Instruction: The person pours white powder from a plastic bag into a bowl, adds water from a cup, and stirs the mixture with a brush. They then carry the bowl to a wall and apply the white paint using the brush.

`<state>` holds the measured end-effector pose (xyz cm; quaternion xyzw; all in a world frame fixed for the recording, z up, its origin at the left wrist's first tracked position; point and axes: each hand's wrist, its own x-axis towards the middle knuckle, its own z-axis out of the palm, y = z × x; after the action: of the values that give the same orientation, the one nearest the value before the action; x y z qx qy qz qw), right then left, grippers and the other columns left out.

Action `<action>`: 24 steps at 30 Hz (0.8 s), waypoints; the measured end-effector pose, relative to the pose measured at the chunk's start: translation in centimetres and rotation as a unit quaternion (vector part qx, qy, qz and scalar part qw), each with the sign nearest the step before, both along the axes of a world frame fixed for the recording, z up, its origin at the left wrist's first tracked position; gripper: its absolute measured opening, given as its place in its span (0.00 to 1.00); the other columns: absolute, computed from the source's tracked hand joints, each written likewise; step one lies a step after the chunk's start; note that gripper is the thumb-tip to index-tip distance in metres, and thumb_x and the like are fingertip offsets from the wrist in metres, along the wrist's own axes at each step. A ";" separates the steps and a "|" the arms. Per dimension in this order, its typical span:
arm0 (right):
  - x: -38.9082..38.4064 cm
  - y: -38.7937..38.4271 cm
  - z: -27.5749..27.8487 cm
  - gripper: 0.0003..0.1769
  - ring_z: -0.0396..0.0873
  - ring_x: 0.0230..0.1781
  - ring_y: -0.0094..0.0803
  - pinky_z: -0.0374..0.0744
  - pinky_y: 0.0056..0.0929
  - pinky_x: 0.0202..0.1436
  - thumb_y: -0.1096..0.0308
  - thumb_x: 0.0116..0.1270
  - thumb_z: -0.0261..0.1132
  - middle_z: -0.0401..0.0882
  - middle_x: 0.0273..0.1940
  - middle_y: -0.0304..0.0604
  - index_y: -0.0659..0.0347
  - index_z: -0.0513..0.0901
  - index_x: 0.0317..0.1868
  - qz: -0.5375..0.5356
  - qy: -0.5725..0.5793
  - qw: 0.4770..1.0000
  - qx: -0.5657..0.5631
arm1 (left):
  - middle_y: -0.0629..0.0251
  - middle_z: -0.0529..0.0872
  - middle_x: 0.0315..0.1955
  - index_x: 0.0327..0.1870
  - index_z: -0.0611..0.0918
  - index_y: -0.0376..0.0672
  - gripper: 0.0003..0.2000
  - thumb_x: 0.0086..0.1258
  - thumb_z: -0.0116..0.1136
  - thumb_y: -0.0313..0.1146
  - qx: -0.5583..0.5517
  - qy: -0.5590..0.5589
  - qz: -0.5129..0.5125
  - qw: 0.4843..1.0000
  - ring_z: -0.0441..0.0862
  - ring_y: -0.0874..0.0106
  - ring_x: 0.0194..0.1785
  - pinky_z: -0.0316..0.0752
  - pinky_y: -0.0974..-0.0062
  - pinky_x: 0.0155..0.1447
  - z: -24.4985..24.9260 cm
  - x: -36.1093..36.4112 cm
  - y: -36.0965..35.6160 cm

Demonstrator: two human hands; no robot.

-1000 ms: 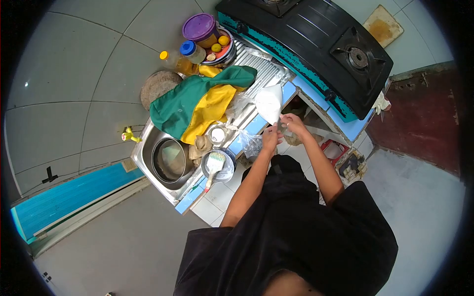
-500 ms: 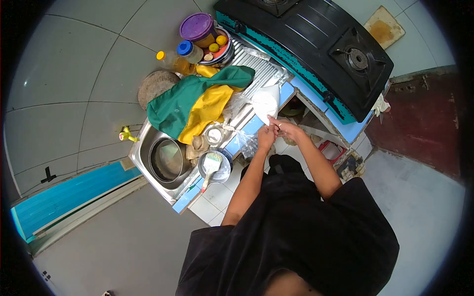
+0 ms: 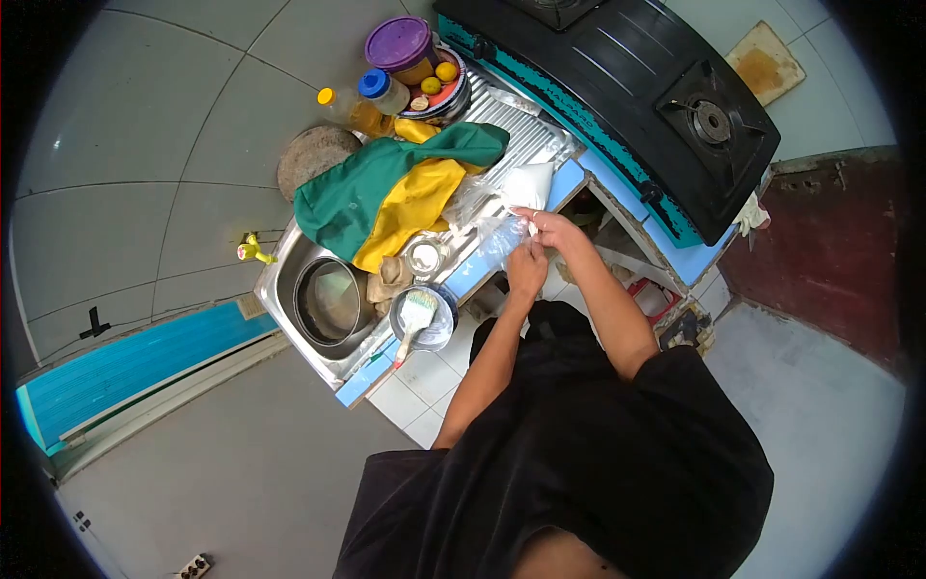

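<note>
A clear plastic bag of white powder (image 3: 528, 183) rests at the counter's edge, its full part lying away from me. My right hand (image 3: 554, 230) pinches the bag's gathered neck just below the powder. Close under it, my left hand (image 3: 527, 268) has its fingers closed on the loose plastic end (image 3: 503, 239), which spreads out to the left. Left of my hands stands a glass jar (image 3: 424, 257) with something pale in it. Beside that, a brush (image 3: 416, 318) with pale bristles lies across a small bowl (image 3: 442, 330).
A green and yellow cloth (image 3: 386, 198) covers part of the drainboard. The sink holds a round pan (image 3: 328, 301). Behind are an oil bottle (image 3: 365, 116), a blue-lidded jar (image 3: 386, 92) and a purple-lidded tub (image 3: 400, 43). A gas stove (image 3: 617, 92) stands to the right.
My right hand has shifted up onto the bag's neck, and my left hand has dropped slightly. The loose plastic now spreads out left of my fingers. The view has moved a little.
</note>
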<state>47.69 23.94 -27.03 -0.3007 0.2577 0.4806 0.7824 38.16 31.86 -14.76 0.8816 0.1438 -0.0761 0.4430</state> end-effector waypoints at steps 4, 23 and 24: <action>0.6 0.2 1.0 0.09 0.78 0.23 0.28 0.83 0.32 0.32 0.64 0.66 0.67 0.80 0.27 0.38 0.61 0.81 0.41 -0.010 0.050 0.999 0.001 | 0.38 0.80 0.26 0.30 0.79 0.31 0.19 0.74 0.44 0.39 -0.010 0.012 -0.014 1.000 0.78 0.41 0.34 0.70 0.50 0.39 2.2 -1.4 0.4; -0.5 0.5 3.9 0.14 0.77 0.24 0.27 0.80 0.28 0.30 0.57 0.65 0.68 0.77 0.25 0.38 0.60 0.79 0.39 -0.065 -0.032 0.997 0.032 | 0.48 0.75 0.16 0.25 0.76 0.31 0.20 0.74 0.45 0.39 -0.134 0.054 0.005 0.990 0.74 0.58 0.21 0.67 0.58 0.31 7.8 -1.9 2.3; -1.0 0.3 5.2 0.14 0.77 0.24 0.27 0.80 0.28 0.30 0.57 0.65 0.68 0.77 0.25 0.38 0.60 0.79 0.39 -0.066 -0.034 0.997 0.032 | 0.48 0.75 0.16 0.25 0.76 0.31 0.20 0.74 0.45 0.39 -0.133 0.052 0.003 0.990 0.74 0.58 0.21 0.67 0.58 0.31 8.1 -0.7 2.7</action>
<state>46.72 24.23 -21.85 -0.2737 0.2344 0.4251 0.8303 37.47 34.57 -6.62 0.8092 0.1581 -0.1389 0.5486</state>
